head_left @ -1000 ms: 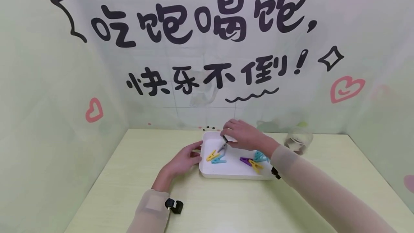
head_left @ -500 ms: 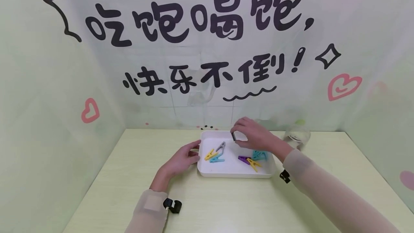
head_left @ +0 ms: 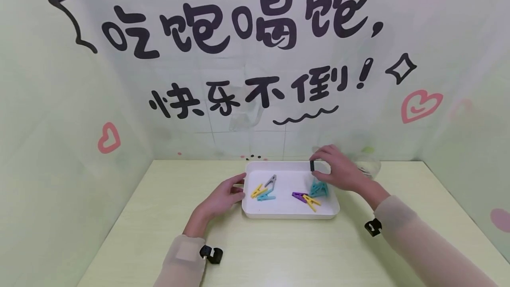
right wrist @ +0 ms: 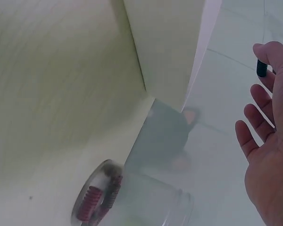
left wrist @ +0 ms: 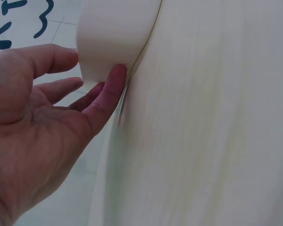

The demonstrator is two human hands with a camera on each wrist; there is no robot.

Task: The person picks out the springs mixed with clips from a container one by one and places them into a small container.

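Observation:
My right hand is over the right back of a white tray. It pinches a small dark ribbed piece between thumb and finger; the other fingers are loosely bent in the right wrist view. My left hand touches the tray's left wall with spread fingers, and a fingertip meets the wall's lower edge. Inside the tray on the left lie a grey clothespin, a yellow clothespin and a teal clothespin. Purple, yellow and bunched teal clothespins lie on the right.
A clear jar stands behind the right forearm; reddish ribbed pieces and dark ones show in its bottom. The light wooden table ends at a printed cloth backdrop.
My right hand has moved right with the dark ribbed piece, from above the grey clothespin toward the tray's right back. My left hand has stayed at the tray's left wall.

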